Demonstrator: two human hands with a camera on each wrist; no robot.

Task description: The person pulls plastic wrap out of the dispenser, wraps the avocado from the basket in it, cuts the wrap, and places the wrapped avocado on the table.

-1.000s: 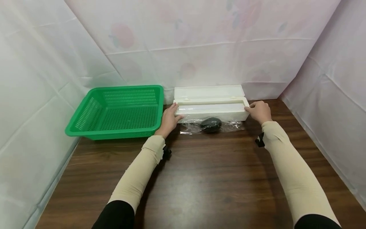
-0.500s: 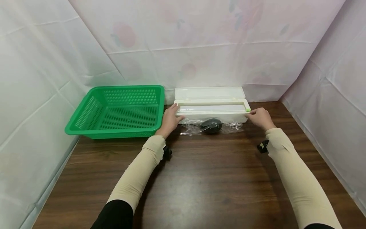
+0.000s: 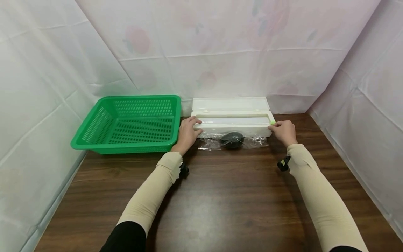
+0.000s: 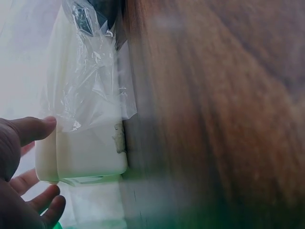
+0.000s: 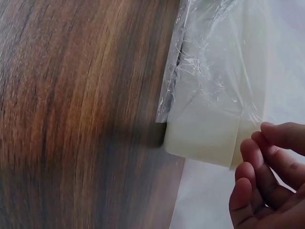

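Where green tab (image 3: 272, 122) has appeared, right hand (image 3: 284, 132) touches box (image 3: 233, 125), grasp unclear; left hand (image 3: 188, 133) grips opposite end.

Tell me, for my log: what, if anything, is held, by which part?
The left hand grips the long white plastic box by its left end; whether the right hand holds anything is unclear.
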